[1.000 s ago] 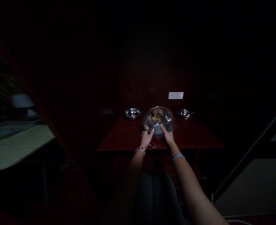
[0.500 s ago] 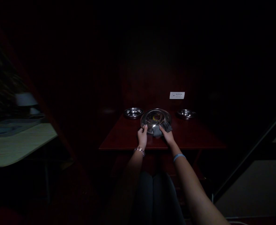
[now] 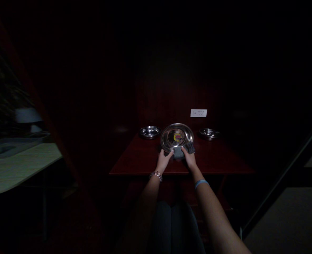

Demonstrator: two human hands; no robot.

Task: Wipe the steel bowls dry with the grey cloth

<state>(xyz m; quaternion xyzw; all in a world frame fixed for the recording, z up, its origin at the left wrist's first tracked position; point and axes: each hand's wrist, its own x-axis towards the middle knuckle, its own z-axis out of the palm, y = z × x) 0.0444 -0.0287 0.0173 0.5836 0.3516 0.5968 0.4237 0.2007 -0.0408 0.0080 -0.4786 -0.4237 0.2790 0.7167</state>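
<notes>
One plate (image 3: pixel 176 131) tilted up in both hands

The steel plate stands over the middle of the red table (image 3: pixel 142 160), its inner side and round label (image 3: pixel 177 137) facing the person. Whether its underside touches the tabletop cannot be told.

The left hand (image 3: pixel 164 161) grips the near rim, thumb in front; its other fingers are mostly hidden. The thumb tip lies right at the left end of a grey cloth (image 3: pixel 178 152). The right hand (image 3: pixel 189 157) pinches that cloth against the near rim, thumb on top, with a darker bunched end sticking out to the right of the thumb.

A bowl (image 3: pixel 150 132) sits on the table just left of the plate, and a second bowl (image 3: pixel 209 134) to its right, a little apart from it. A white socket (image 3: pixel 198 113) is on the wall behind. Beads (image 3: pixel 156 176) circle the left wrist, a blue band (image 3: pixel 201 183) the right. Off to the left is a pale desk (image 3: pixel 26 167).
</notes>
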